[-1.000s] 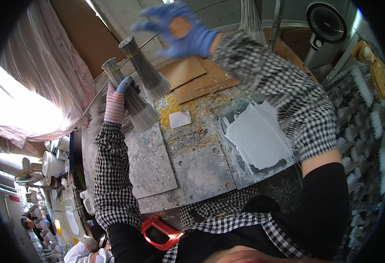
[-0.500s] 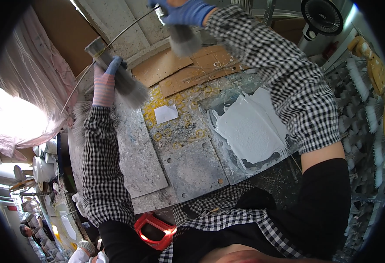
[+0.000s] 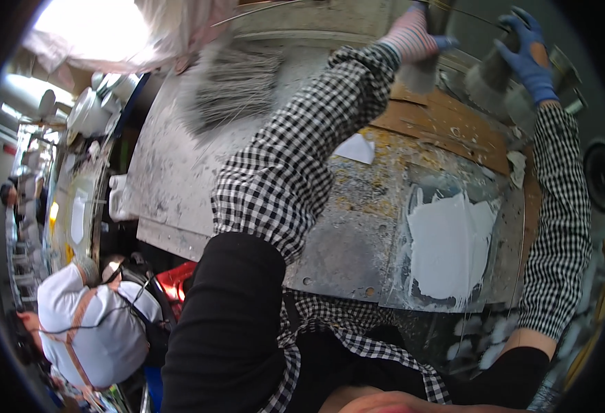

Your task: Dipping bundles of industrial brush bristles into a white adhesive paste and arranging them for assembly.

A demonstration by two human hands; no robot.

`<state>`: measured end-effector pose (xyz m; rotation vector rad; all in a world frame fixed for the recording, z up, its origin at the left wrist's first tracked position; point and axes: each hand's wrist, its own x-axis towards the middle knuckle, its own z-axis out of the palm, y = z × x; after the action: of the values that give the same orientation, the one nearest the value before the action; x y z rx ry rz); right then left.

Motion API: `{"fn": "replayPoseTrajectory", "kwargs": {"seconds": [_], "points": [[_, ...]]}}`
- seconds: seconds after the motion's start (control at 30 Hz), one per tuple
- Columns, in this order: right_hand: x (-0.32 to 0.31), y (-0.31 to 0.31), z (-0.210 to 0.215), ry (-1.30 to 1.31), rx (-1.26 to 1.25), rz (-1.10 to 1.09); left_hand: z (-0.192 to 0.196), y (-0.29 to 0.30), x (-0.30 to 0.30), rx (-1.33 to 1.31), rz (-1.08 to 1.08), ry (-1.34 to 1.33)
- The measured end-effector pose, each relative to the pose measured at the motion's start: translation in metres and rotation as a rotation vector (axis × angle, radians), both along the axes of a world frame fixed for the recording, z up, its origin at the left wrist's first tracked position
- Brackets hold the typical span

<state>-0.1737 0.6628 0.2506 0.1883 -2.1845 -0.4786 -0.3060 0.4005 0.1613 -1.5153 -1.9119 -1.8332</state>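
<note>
Grey bristles [image 3: 240, 86]: thin strands, blurred, spread on the scuffed desk [image 3: 168, 148].
Left hand [image 3: 411, 36]: striped knit glove, fingers wrapped round a bundle's neck.
Left bundle [image 3: 422, 77]: just under that hand, long axis near upright, bristles flaring deskward.
White paste [image 3: 450, 244]: smooth, ragged-edged slab.
Right bundle [image 3: 488, 77]: immediately left of the nearer right hand [image 3: 528, 58], slanting down-left.
Right fingers: blue-gloved, bent; grip uncertain.

Pinkish sheeting [image 3: 182, 29], white buckets [image 3: 87, 115], white jug [image 3: 119, 201], a person [image 3: 102, 344] (dressed in white)
</note>
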Motion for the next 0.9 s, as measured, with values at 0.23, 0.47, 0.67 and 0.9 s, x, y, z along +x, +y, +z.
{"fn": "replayPoseTrajectory", "kwargs": {"seconds": [0.23,0.47,0.67,0.9], "points": [[0.026,-0.145,-0.014,0.157,-0.016,0.077,-0.103,-0.233,0.032,-0.757,0.318,0.415],[0.007,-0.352,-0.124,-0.343,-0.238,0.640,-0.133,-0.377,-0.087,-1.442,0.870,0.571],[-0.035,-0.387,-0.193,-0.504,-0.472,0.750,-0.141,-0.388,-0.054,-1.454,0.834,0.494],[-0.095,-0.433,-0.216,-0.732,-0.654,0.752,-0.172,-0.450,0.005,-0.984,0.763,0.856]]}}
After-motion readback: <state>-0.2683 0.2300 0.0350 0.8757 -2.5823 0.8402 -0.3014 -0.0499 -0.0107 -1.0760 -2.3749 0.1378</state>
